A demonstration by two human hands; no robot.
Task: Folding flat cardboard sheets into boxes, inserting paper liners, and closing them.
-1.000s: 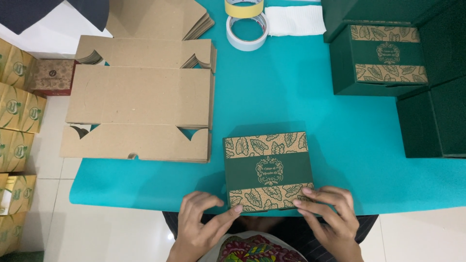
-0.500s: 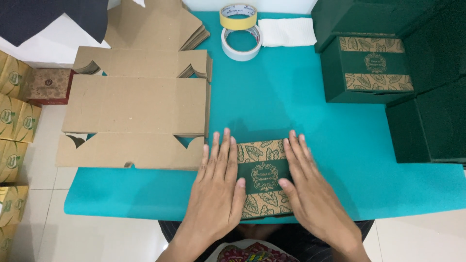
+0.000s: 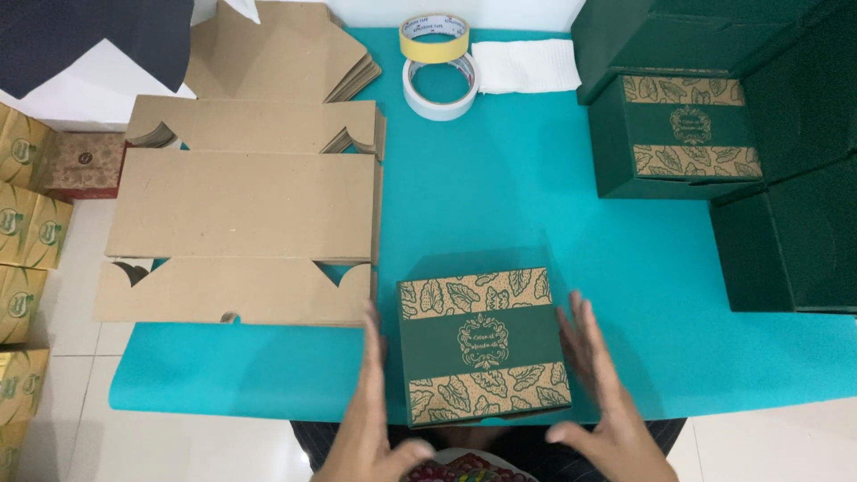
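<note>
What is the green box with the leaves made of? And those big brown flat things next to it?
The green box between the left hand and right hand looks like printed cardboard with a matte finish: crisp folded edges, tan leaf bands, no shine. The brown flat sheets seem to be plain, uncoated cardboard: dull kraft colour, cut notches and fold lines, stacked thin layers at the edges.

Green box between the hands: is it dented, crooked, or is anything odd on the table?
Nothing stands out. The green box sits closed and flat on the teal mat, only slightly rotated, with no visible dents. The left hand and right hand flank it, open.
</note>
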